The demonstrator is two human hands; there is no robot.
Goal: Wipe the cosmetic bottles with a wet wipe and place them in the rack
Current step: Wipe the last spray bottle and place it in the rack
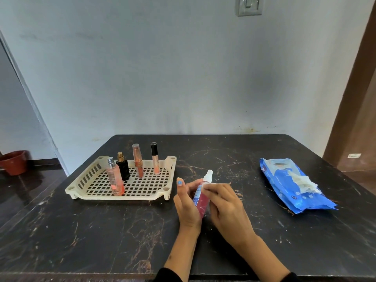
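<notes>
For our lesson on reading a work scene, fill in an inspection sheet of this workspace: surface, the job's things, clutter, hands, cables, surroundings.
Surface: dark marble-patterned table, scuffed.
Job's things: cream perforated plastic rack holding four upright items: pink spray bottle, black perfume bottle, copper lipstick tube, black-capped lip gloss tube. Red spray bottle with white cap held off the rack. Blue wet-wipe packet, a wipe sticking out.
Clutter: nothing seen.
Hands: left hand grips the red bottle; right hand presses a small white wipe to it.
Cables: nothing seen.
Surroundings: pale wall, grey wall switch, terracotta pot on the floor.
</notes>
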